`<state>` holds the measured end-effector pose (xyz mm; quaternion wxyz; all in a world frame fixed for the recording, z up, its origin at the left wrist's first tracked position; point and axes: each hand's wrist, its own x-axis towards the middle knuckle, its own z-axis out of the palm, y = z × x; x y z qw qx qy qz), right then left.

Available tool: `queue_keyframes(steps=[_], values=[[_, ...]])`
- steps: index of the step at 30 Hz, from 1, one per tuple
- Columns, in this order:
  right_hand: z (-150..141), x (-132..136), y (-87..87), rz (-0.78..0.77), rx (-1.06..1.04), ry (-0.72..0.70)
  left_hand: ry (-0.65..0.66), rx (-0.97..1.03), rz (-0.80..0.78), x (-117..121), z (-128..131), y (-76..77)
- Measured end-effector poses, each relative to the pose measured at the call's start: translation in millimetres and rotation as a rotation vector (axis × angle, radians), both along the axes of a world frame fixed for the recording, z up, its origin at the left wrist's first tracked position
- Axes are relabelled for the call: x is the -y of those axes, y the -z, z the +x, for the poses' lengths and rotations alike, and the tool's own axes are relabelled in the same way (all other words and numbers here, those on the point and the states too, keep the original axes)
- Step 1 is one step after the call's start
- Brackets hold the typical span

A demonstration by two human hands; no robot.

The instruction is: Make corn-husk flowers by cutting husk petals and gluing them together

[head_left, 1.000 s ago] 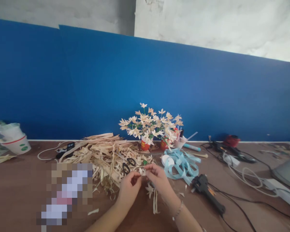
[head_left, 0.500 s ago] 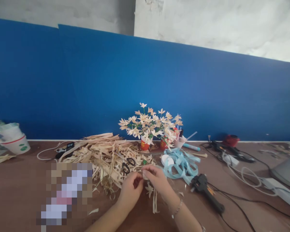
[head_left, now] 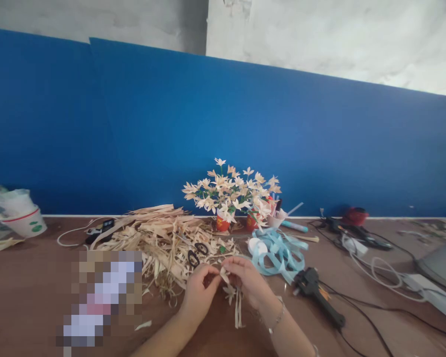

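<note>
Both hands meet at the middle front of the table. A small pale strip of dried husk (head_left: pixel 225 275) is pinched between the fingertips of my left hand (head_left: pixel 202 292) and my right hand (head_left: pixel 247 282). Just below them, a pale husk flower (head_left: pixel 229 293) lies on the table, with narrow husk strips (head_left: pixel 238 312) beside it. Black-handled scissors (head_left: pixel 197 254) rest on a heap of dried husk (head_left: pixel 159 235) behind my left hand. Beyond the hands, white husk flowers (head_left: pixel 226 188) on green stems stand in red cups (head_left: pixel 223 222).
Light blue ribbon (head_left: pixel 278 250) lies loosely coiled right of my hands. A black glue gun (head_left: pixel 317 295) with its cord is nearer the right front. Cables and a white power strip (head_left: pixel 431 297) cover the right side. A white paper cup (head_left: pixel 24 221) stands far left.
My right hand has shifted slightly right and turned, so more of the pale husk strip shows between the fingers. My left hand is nearly still.
</note>
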<state>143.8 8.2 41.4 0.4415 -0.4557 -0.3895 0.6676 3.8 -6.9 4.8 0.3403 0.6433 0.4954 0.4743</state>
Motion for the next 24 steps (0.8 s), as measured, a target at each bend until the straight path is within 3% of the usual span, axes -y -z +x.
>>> queue_keyframes(steps=[24], values=[[2.1,-1.0,-2.0,0.051,0.043,-0.009,-0.028,0.111,-0.036,-1.7,0.6,0.9]])
